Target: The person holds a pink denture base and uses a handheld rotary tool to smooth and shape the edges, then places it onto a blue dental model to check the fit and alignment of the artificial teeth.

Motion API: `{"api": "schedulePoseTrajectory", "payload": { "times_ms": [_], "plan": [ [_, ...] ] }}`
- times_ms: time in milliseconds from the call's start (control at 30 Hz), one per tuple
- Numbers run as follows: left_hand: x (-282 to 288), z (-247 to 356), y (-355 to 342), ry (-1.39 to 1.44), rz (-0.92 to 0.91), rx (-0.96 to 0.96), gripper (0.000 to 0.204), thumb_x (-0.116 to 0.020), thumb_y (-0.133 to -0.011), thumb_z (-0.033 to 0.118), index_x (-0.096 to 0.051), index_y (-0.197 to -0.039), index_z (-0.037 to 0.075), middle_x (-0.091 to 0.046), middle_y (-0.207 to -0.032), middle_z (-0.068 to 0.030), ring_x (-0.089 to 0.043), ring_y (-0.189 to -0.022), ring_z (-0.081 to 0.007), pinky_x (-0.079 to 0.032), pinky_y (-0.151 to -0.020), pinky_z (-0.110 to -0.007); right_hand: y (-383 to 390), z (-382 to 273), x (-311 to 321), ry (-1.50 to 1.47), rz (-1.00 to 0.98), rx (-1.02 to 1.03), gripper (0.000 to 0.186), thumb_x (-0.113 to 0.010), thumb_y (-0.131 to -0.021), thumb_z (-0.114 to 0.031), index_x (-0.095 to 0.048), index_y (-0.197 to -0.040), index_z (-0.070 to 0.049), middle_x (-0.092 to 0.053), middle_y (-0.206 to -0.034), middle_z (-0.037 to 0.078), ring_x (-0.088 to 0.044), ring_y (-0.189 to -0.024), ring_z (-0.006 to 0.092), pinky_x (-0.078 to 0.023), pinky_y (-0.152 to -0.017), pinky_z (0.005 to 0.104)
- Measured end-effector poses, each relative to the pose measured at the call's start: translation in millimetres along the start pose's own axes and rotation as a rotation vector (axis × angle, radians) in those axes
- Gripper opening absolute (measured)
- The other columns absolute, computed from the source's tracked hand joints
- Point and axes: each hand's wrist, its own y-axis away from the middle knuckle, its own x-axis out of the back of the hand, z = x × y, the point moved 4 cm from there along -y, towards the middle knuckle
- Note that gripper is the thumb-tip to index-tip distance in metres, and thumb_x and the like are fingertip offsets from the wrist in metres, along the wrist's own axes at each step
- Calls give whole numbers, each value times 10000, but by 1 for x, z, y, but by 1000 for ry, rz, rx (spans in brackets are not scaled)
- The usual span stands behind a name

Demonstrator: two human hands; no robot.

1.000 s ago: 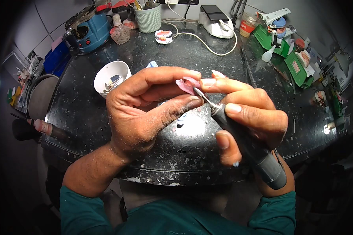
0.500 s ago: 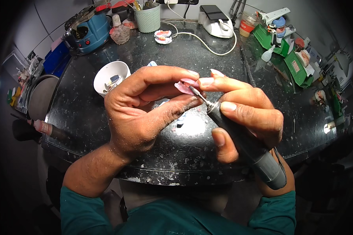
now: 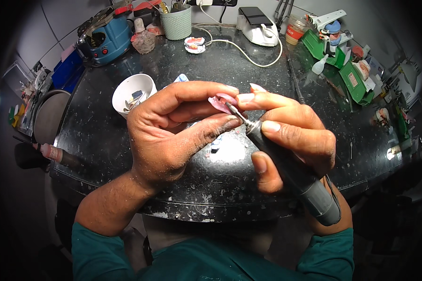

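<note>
My left hand (image 3: 169, 140) pinches a small curved pink acrylic piece (image 3: 217, 101) between thumb and fingertips, its skin dusted with pale powder. In my right hand (image 3: 300, 136) is a black rotary handpiece (image 3: 295, 178), held diagonally; its slim metal burr (image 3: 233, 108) meets the pink piece. A fingertip of my right hand rests at the right edge of that piece. Beyond my left hand sits a white bowl (image 3: 126, 85) with small metal bits inside, and a small blue-and-white object (image 3: 182, 78) lies partly hidden behind the fingers.
The dark, speckled bench (image 3: 94, 159) holds a blue machine (image 3: 109, 40), a pink-stained bottle (image 3: 143, 40), a woven cup (image 3: 176, 25), dental models (image 3: 194, 44), a phone (image 3: 254, 16) on a white unit with looping cable, green trays (image 3: 353, 82) at right and a bottle (image 3: 56, 153) at left.
My right hand and the handpiece have shifted slightly left, along with the pink piece. The grip of both hands looks the same.
</note>
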Motion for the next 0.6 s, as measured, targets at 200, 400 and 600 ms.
{"api": "schedulePoseTrajectory", "payload": {
  "times_ms": [200, 400, 600],
  "plan": [
    [0, 0, 0, -8, -15, -10, 295, -685, -842, -96, -622, -1129, -73, -700, -1081, -177, -695, -1004, -200, -563, -926, -314, 0, 1, 1, -9, -5, 14, 381, -707, -869, -127, -463, -1141, -19, -593, -982, 194, -657, -1039, 392, -499, -958, 589],
    [0, 0, 0, -23, -8, -20, 293, -690, -837, -96, -630, -1122, -67, -701, -1082, -167, -694, -1006, -194, -562, -927, -312, -1, 0, 0, -13, 0, 18, 380, -707, -871, -129, -465, -1141, -17, -595, -978, 192, -656, -1039, 395, -500, -953, 589],
    [0, 0, 1, -38, 2, -14, 297, -693, -836, -93, -633, -1125, -64, -701, -1089, -165, -694, -1003, -191, -562, -924, -309, -1, 2, 2, -16, -3, 25, 387, -713, -867, -136, -470, -1145, -18, -596, -969, 188, -655, -1041, 397, -497, -953, 596]
  ]
}}
